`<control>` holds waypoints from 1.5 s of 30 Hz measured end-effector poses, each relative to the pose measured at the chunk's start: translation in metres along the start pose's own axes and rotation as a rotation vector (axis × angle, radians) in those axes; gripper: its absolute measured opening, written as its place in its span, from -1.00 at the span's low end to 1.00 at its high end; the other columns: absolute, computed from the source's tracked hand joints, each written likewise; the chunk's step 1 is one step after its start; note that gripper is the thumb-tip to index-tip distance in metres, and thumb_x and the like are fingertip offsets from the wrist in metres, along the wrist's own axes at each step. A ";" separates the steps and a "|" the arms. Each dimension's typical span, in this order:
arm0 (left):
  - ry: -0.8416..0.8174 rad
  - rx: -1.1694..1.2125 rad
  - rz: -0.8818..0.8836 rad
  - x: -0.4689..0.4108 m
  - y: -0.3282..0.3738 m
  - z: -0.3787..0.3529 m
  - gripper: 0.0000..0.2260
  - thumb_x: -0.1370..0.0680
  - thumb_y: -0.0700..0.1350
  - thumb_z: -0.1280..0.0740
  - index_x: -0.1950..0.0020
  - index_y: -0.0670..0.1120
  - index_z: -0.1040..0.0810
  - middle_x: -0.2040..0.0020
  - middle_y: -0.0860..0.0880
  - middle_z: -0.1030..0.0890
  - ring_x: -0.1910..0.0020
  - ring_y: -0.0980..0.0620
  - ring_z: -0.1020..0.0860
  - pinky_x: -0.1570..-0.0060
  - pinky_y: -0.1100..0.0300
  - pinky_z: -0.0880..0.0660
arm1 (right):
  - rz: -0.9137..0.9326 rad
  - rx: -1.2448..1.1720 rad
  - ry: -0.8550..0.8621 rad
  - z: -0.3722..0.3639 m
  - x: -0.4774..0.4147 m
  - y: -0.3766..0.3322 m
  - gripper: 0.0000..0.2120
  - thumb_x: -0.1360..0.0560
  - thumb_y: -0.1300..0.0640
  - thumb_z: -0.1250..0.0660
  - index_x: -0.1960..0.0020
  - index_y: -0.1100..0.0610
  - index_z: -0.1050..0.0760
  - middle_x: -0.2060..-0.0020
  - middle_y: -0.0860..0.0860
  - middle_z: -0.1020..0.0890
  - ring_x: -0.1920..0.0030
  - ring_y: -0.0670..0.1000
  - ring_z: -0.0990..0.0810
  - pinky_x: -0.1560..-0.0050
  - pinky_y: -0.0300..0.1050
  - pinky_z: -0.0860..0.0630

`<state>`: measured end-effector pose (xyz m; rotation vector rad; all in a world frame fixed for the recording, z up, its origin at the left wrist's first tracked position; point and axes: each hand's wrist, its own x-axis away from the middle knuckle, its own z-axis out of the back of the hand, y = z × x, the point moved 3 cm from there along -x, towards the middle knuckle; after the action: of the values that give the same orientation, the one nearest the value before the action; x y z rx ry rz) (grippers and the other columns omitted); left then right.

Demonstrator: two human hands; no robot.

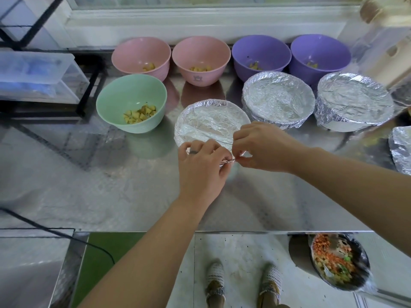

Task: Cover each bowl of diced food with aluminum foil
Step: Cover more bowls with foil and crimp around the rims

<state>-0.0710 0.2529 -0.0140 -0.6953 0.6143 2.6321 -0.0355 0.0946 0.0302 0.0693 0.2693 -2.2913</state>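
A bowl covered with aluminum foil [211, 121] stands in the middle of the steel counter. My left hand [201, 167] and my right hand [262, 147] both pinch the foil's near edge at the bowl's rim. Two more foil-covered bowls [278, 98] [353, 101] stand to the right, and a further one [401, 147] is cut off at the right edge. Uncovered bowls holding diced yellow food: a green bowl [131, 94], two pink bowls [140, 52] [200, 52] and two purple bowls [261, 50] [320, 50] at the back.
A clear plastic box [37, 74] sits on a black rack at the left. A window sill [200, 21] runs behind the bowls. Below the counter's front edge [222, 231], a foil-lined bin of food scraps [335, 261] stands on the floor beside my feet. A black cable [55, 234] crosses lower left.
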 end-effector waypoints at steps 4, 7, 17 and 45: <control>0.066 0.141 0.233 0.038 -0.001 0.018 -0.69 -0.45 0.13 -0.45 -0.08 0.00 -0.52 -0.07 0.01 -0.57 -0.06 -0.03 -0.49 -0.13 0.04 -0.37 | -0.009 -0.002 -0.009 0.000 -0.001 -0.003 -0.92 -0.36 0.18 -0.43 0.27 0.04 -0.58 0.32 -0.09 -0.56 0.26 0.07 -0.55 0.16 -0.06 -0.52; -0.076 0.627 0.802 0.066 0.011 0.011 -0.91 -0.56 -0.06 -0.45 0.05 0.02 -0.54 0.08 0.06 -0.63 0.07 0.05 -0.60 0.02 0.14 -0.52 | -0.023 -0.009 -0.007 -0.001 -0.001 -0.002 -0.89 -0.36 0.20 -0.46 0.27 0.03 -0.58 0.31 -0.10 -0.57 0.25 0.05 -0.54 0.15 -0.08 -0.50; -0.003 1.723 1.792 0.031 0.027 -0.008 -0.90 -0.66 -0.29 -0.26 -0.02 -0.26 -0.55 0.08 -0.15 -0.65 0.11 0.00 -0.64 0.02 0.14 -0.58 | -0.003 -0.059 -0.133 -0.008 -0.006 0.000 -0.95 -0.46 0.14 -0.38 0.16 0.02 -0.56 0.08 -0.13 -0.67 -0.03 0.05 -0.61 -0.02 0.05 -0.55; -0.137 1.414 1.681 0.036 -0.024 0.013 -0.87 -0.65 -0.30 -0.18 0.00 -0.14 -0.48 0.16 -0.11 -0.53 0.21 -0.01 -0.53 0.05 0.11 -0.51 | -0.296 -0.095 0.153 -0.001 0.022 -0.011 -0.64 -0.39 -0.05 -0.56 -0.13 0.01 -0.60 -0.07 -0.07 -0.60 -0.10 0.07 -0.56 -0.18 0.04 -0.44</control>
<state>-0.0948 0.2878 -0.0302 0.8122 3.4082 1.8580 -0.0583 0.0857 0.0285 0.1658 0.4955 -2.5671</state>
